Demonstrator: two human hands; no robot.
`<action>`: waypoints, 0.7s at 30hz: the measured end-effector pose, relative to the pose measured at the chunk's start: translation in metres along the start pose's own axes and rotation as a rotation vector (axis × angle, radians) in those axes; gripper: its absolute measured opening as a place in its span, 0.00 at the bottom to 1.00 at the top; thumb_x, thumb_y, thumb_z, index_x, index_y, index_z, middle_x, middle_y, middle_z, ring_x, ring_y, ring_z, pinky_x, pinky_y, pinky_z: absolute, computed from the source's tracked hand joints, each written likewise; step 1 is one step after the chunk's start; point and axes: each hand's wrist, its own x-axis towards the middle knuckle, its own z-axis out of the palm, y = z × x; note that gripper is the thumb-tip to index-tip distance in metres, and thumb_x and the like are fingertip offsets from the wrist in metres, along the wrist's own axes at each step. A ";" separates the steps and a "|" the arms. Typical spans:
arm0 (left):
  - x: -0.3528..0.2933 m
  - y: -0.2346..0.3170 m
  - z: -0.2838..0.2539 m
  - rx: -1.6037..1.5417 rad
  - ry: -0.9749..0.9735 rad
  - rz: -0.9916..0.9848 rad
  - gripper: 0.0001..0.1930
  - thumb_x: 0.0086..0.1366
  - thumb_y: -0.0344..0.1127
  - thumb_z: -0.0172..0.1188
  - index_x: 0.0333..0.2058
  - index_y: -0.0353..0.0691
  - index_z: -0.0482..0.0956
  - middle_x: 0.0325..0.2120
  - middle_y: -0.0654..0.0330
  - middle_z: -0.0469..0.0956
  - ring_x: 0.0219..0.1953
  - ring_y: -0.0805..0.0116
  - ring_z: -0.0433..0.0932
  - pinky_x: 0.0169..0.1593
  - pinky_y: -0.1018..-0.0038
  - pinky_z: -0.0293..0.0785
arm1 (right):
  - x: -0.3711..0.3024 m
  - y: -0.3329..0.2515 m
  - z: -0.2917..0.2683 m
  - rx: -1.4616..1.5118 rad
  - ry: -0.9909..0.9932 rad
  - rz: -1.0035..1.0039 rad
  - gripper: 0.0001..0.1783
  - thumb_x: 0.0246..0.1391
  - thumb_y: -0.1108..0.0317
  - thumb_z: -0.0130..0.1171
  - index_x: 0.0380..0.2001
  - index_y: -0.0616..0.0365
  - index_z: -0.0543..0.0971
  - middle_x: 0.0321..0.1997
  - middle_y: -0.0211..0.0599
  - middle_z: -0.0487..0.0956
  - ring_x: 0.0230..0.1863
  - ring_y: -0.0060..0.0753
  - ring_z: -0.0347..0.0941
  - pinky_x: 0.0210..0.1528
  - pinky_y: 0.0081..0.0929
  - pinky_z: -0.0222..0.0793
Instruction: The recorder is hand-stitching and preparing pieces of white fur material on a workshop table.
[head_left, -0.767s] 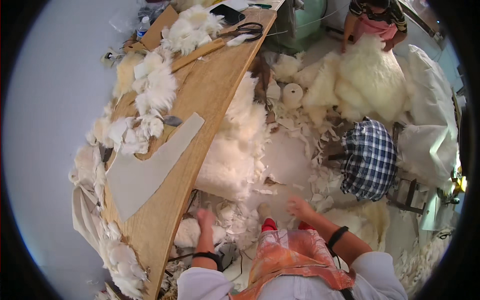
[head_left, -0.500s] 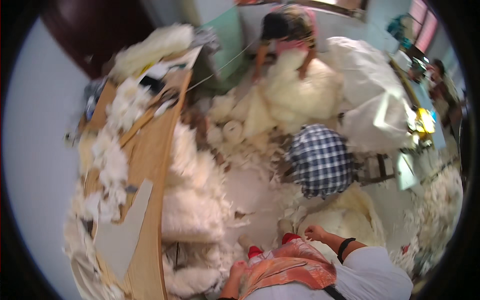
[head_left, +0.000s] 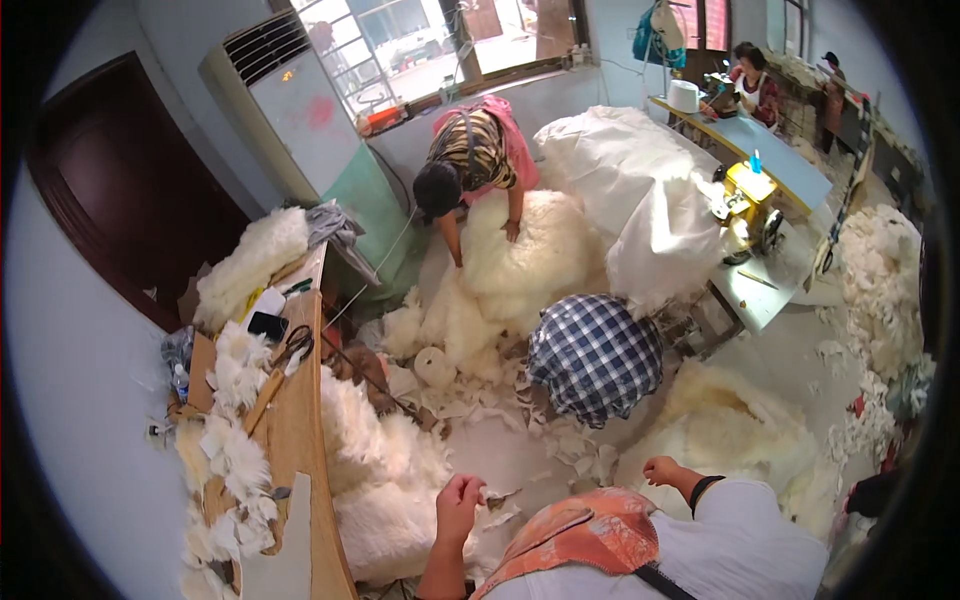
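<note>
My left hand (head_left: 459,503) is raised in front of me at the lower middle, its fingers curled in and nothing showing in them. It is nearest to the pile of cream fleece (head_left: 385,500) beside the wooden table, apart from it in height. My right hand (head_left: 662,471), with a dark band at the wrist, hangs at my right side, fingers also bent inward and nothing seen in them. Beyond it lies a spread cream sheepskin (head_left: 735,425) on the floor. An orange patterned apron (head_left: 575,535) covers my front.
A round stool with a checked cover (head_left: 597,358) stands ahead. Left is a wooden table (head_left: 300,430) with scissors (head_left: 298,343) and fleece scraps. A co-worker (head_left: 485,155) bends over a large fleece (head_left: 535,250). White sacks (head_left: 635,170) and a lit sewing machine (head_left: 750,195) stand right.
My view has tilted up, bringing the window and far room into sight. My left hand has risen from beside the apron. The co-worker still bends over the fleece.
</note>
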 end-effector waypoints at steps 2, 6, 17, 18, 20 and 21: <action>-0.004 0.042 -0.002 -0.107 -0.206 0.178 0.08 0.64 0.33 0.54 0.29 0.34 0.74 0.20 0.66 0.72 0.23 0.81 0.69 0.29 0.83 0.67 | -0.015 -0.006 0.010 0.141 0.074 0.040 0.11 0.48 0.71 0.55 0.36 0.62 0.77 0.31 0.41 0.80 0.29 0.33 0.80 0.27 0.29 0.77; -0.030 0.124 -0.025 -0.074 -0.488 0.365 0.09 0.65 0.33 0.52 0.28 0.35 0.72 0.21 0.63 0.72 0.24 0.78 0.69 0.29 0.80 0.65 | -0.042 0.015 0.055 0.246 0.134 0.135 0.11 0.48 0.70 0.56 0.36 0.61 0.77 0.31 0.40 0.79 0.29 0.33 0.80 0.27 0.29 0.77; -0.114 0.239 -0.038 -1.172 -0.986 1.333 0.28 0.63 0.59 0.50 0.36 0.32 0.74 0.23 0.60 0.69 0.21 0.67 0.71 0.22 0.75 0.65 | -0.133 -0.014 0.182 -0.198 0.166 -0.039 0.15 0.44 0.57 0.58 0.33 0.54 0.81 0.34 0.42 0.81 0.34 0.41 0.78 0.39 0.32 0.73; -0.112 0.250 -0.049 -1.124 -1.192 1.345 0.32 0.62 0.63 0.45 0.34 0.33 0.74 0.22 0.59 0.68 0.20 0.66 0.70 0.21 0.75 0.64 | -0.142 -0.017 0.183 -0.196 0.158 -0.037 0.15 0.44 0.57 0.58 0.33 0.54 0.81 0.34 0.42 0.81 0.34 0.41 0.78 0.39 0.32 0.73; -0.131 0.247 -0.058 -1.146 -1.183 1.356 0.33 0.62 0.67 0.40 0.24 0.38 0.71 0.19 0.62 0.63 0.18 0.67 0.68 0.18 0.76 0.60 | -0.154 -0.023 0.181 -0.059 0.140 0.018 0.16 0.44 0.57 0.58 0.34 0.55 0.81 0.33 0.43 0.81 0.34 0.41 0.78 0.39 0.32 0.73; -0.130 0.245 -0.059 -1.151 -1.175 1.347 0.33 0.62 0.67 0.40 0.24 0.38 0.71 0.19 0.62 0.63 0.18 0.67 0.68 0.18 0.76 0.60 | -0.157 -0.024 0.181 -0.061 0.132 0.027 0.16 0.44 0.57 0.58 0.34 0.55 0.81 0.33 0.43 0.81 0.34 0.41 0.78 0.39 0.32 0.73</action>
